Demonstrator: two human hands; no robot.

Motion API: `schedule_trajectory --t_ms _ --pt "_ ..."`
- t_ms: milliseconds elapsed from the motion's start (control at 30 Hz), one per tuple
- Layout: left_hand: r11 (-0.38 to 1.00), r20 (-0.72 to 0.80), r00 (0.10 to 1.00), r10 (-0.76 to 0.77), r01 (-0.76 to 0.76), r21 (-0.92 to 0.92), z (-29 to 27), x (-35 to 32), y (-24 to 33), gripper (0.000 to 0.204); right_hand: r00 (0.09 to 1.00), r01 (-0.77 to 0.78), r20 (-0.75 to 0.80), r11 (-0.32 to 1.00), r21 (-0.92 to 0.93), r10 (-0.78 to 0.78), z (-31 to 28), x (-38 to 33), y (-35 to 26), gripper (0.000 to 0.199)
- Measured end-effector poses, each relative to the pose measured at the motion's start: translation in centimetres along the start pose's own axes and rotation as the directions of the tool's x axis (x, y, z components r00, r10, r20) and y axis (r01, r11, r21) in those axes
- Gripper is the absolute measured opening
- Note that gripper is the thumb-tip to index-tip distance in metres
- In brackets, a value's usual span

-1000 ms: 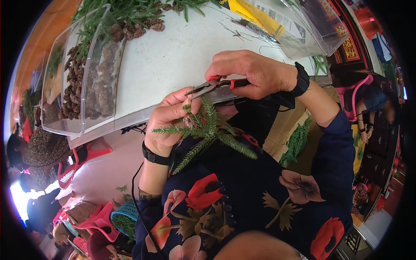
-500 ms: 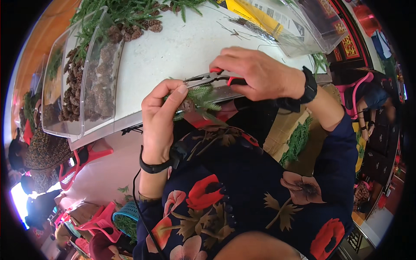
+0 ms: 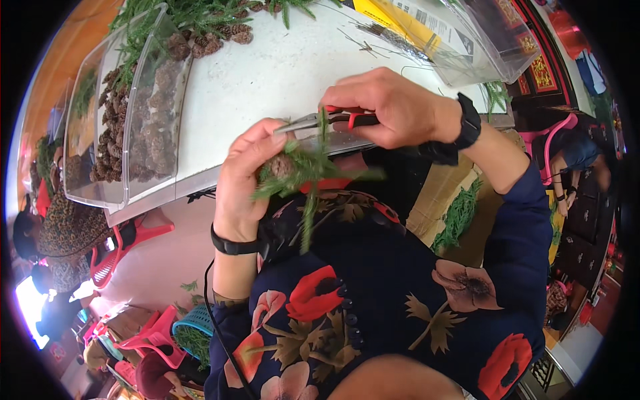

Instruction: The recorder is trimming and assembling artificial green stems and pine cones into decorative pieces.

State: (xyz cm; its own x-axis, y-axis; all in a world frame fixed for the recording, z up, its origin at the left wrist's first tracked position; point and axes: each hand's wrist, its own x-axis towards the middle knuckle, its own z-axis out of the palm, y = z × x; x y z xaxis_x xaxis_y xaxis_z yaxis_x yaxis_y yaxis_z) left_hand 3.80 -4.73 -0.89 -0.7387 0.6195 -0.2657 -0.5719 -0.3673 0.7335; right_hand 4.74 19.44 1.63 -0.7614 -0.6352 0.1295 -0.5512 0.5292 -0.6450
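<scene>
My left hand (image 3: 245, 167) is closed around a green pine sprig (image 3: 303, 167) with a brown pine cone (image 3: 280, 166) nestled in it. The sprig's tips hang down and spread to the right, partly blurred. Red-and-black-handled pliers (image 3: 340, 120) are gripped in my right hand (image 3: 393, 107). Their metal jaws reach left to the fingertips of my left hand, at the top of the sprig. What the jaws hold there is too small to make out. Both hands are above the near edge of the white tabletop (image 3: 267, 73).
A clear bin (image 3: 127, 153) of pine cones stands at the left, with loose cones and greenery (image 3: 193, 17) behind it. Thin wires (image 3: 367, 48), a yellow package (image 3: 393, 23) and another clear bin (image 3: 487, 47) lie far right. A cardboard box (image 3: 433, 207) holding greenery is below the table.
The pliers' handles have closed more in my right hand. The sprig has turned, so its cone now shows and its tips swing outward. My left hand has shifted slightly.
</scene>
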Motion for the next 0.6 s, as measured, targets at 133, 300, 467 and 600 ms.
schedule_trajectory --t_ms 133,300,467,600 --pt "0.909 -0.158 0.952 0.264 -0.191 0.370 0.6 -0.1 -0.6 0.007 0.955 -0.277 0.115 0.960 0.032 0.272 0.1 -0.2 -2.3 0.028" --pt "0.986 -0.151 0.982 0.111 -0.090 0.141 0.6 -0.1 -0.4 0.009 0.996 -0.058 -0.071 0.998 -0.040 0.055 -0.1 -0.8 0.4 0.029" --pt "0.999 -0.060 0.998 -0.018 0.016 -0.035 -0.2 -0.1 -0.3 0.010 0.978 0.154 -0.116 0.978 -0.139 -0.171 -0.4 -0.3 2.1 0.031" --pt "0.987 0.010 0.995 -0.102 0.103 -0.121 -0.3 0.1 -0.5 0.012 0.965 0.240 -0.076 0.962 -0.133 -0.251 -0.1 0.6 2.2 0.033"
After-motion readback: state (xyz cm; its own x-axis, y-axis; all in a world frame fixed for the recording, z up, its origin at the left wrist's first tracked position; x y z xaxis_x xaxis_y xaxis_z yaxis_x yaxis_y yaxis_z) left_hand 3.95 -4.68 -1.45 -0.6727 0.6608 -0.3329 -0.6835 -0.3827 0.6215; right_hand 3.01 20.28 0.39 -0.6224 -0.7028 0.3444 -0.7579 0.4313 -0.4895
